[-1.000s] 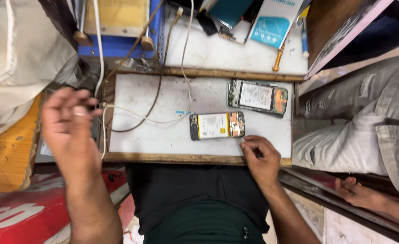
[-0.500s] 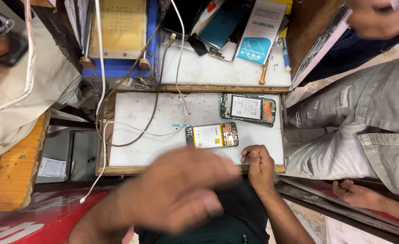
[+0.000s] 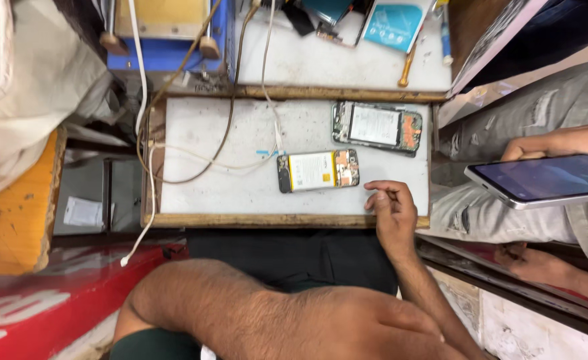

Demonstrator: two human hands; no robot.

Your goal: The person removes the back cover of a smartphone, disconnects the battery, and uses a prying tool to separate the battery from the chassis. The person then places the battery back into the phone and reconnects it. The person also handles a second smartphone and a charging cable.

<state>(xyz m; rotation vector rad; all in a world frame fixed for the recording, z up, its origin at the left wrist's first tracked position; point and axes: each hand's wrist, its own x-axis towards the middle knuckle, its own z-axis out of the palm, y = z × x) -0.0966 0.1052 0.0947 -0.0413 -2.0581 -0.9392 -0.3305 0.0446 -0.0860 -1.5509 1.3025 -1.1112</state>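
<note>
The phone [image 3: 318, 171] lies back-off on the white board [image 3: 214, 187], its pale battery showing and a copper-coloured circuit strip at its 3 o'clock end. A white cable [image 3: 271, 100] runs down to its top edge from 12 o'clock. Half a second ago it lay in the same spot, so it has not shifted.

My right hand [image 3: 393, 215] has stayed at the board's front edge, at about 4 o'clock from the phone, close to it but not touching. Its fingers [image 3: 382, 193] are loosely curled, narrow, holding nothing that I can see. My left hand [image 3: 367, 330] has changed most: a second ago it was raised over the board's left side, then it swept low across my lap, and now it lies with its forearm across the bottom of the view at 6 o'clock. I cannot tell how its fingers stand.

A second opened phone [image 3: 377, 127] sits at 1 o'clock, near the board's far right corner. The board's left half, at 9 o'clock, holds only looping wires [image 3: 194, 160], so there is open room there; the wooden rim [image 3: 254, 220] bounds the near side.

At 3 o'clock another person's hand [image 3: 561, 143] has come in, holding a dark-screened handset [image 3: 541, 180] clear of the board.
</note>
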